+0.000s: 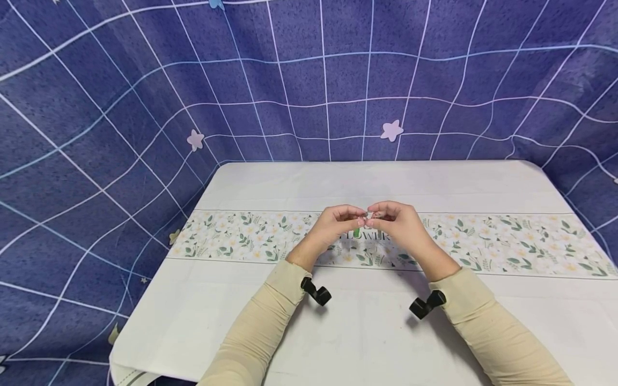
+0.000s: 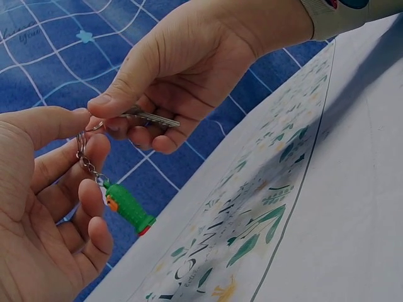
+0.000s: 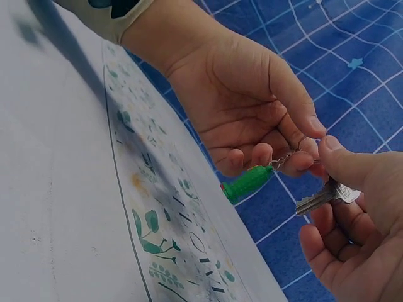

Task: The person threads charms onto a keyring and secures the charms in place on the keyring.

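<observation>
In front: tbl [image 1: 289, 182]; hanging cloth [image 1: 299, 118] behind it & along both L & R sides. Crosswise at approx. mid-tbl: band [image 1: 241, 233]. Above band, nr ctr: L hand [image 1: 333, 222] & R hand [image 1: 403, 222], one per side, fingertips v. close. In R hand: key [image 3: 313, 201]. At fingertips of L hand: ring [image 2: 80, 146], w/ chain [image 2: 93, 168] below & charm [image 2: 129, 207] at lower end. On inner side of each sleeve cuff [image 1: 287, 276]: wrist mount [image 1: 322, 296].

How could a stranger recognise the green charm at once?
Over the white table, look at the left hand. It holds a metal ring; from its short chain hangs the green charm. Unlike the silvery key in the right hand, it is chunky, with a red end.
</observation>
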Motion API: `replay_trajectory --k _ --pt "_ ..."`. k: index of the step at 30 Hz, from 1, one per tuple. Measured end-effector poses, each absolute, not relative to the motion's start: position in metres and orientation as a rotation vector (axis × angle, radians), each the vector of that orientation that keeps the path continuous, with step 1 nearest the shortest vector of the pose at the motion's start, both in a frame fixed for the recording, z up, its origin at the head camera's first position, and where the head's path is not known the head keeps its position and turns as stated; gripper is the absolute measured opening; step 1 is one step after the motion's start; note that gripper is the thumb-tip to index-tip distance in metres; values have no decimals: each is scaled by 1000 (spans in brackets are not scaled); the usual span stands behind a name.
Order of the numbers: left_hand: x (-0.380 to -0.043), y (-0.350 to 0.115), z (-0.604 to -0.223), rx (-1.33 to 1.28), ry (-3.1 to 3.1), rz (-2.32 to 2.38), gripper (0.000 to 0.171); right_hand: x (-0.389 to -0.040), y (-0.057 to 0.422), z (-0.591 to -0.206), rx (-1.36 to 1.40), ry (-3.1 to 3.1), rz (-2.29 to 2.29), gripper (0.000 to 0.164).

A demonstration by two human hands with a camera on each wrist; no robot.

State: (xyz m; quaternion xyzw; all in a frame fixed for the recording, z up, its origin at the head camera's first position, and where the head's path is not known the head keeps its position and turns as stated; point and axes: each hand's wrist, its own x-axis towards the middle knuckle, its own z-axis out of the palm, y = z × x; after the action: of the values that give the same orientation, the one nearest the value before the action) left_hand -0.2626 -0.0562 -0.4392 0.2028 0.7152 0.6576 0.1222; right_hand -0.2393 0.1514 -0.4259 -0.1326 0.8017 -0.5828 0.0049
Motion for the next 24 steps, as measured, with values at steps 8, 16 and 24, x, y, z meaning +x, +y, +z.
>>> replay_trajectory --k 8,16,24 --pt "-262 -56 -438 537 2108 1873 32 -240 151 -426 -421 2547 -1798 31" --pt "-264 -56 -441 496 2136 1862 27 -239 151 -425 -439 2555 -1818 29" --pt "-264 -56 -441 473 2169 1870 24 -239 150 -426 -483 2594 -1769 30"
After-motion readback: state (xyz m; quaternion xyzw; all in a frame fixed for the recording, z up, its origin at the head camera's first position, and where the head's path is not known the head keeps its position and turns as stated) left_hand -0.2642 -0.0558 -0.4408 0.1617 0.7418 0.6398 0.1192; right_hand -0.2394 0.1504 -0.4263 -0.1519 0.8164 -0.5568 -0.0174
